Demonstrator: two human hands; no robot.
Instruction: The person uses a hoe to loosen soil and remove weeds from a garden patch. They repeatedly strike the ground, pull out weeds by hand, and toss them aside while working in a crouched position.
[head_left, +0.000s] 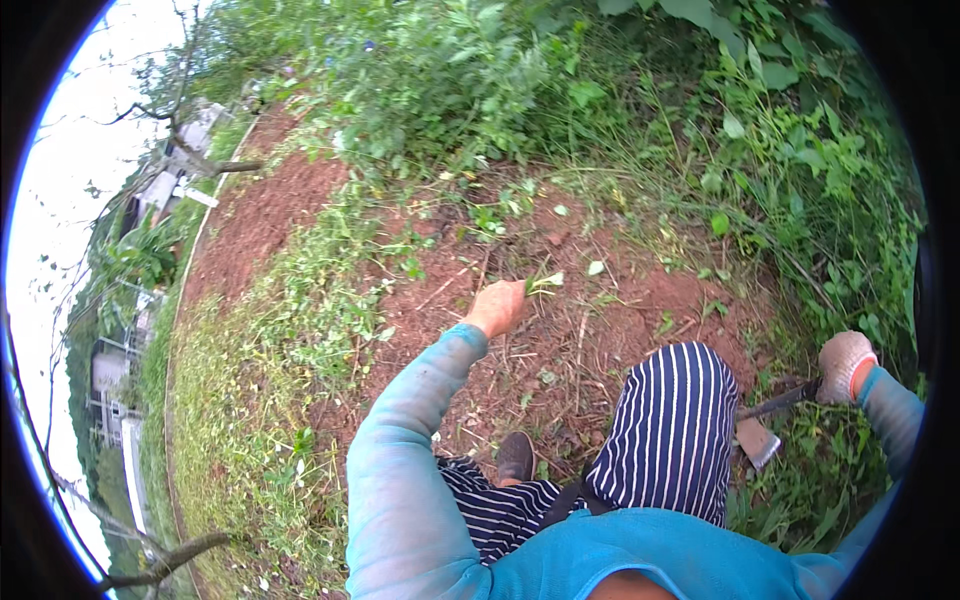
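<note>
My bare left hand (498, 306) is closed around a small bunch of green weed stems (545, 283), held over reddish soil near the middle of the view. At the right, my gloved right hand (846, 367) grips the dark handle of a hoe-like hand tool (759, 441). Its metal blade hangs low beside my striped knee, and my leg hides part of the tool.
Dense green weeds (810, 172) border the soil at the top and right. Pulled or low weeds (262, 390) cover ground at the left, beside tilled red earth (262, 217). Bare branches (176, 559) reach in from the left edge. Buildings stand far off.
</note>
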